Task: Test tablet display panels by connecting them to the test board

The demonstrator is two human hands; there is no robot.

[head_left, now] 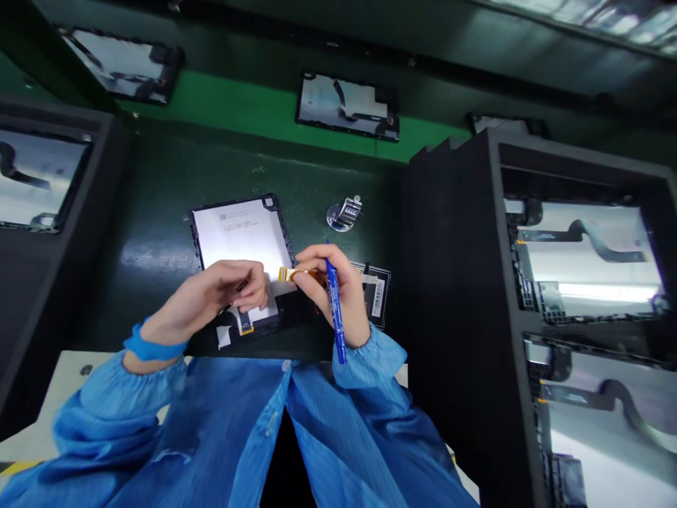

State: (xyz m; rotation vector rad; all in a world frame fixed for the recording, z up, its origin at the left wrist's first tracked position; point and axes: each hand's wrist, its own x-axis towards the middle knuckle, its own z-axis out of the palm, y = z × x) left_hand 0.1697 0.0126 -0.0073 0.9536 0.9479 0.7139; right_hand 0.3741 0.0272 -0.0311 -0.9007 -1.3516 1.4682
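Note:
My right hand [343,282] pinches an orange and white flex cable [288,274] by thumb and fingertips, its gold contact end pointing left. A blue pen [335,303] is also tucked in that hand, lying along the palm side. My left hand [240,286], a blue band at its wrist, has its fingers curled over the tablet screen panel [238,229]. A small dark bit shows between those fingers, too hidden to name. Below them, a short cable with a gold-edged connector [246,324] rests at the panel's lower edge. The panel lies tilted, pale back upward.
Right of the panel stands a chrome tally counter [346,213] on the green bench [159,183]. A smaller framed part with a barcode label [379,296] lies partly behind my right hand. A black rack [455,296] holds panels at right; another panel [343,104] stands at the back.

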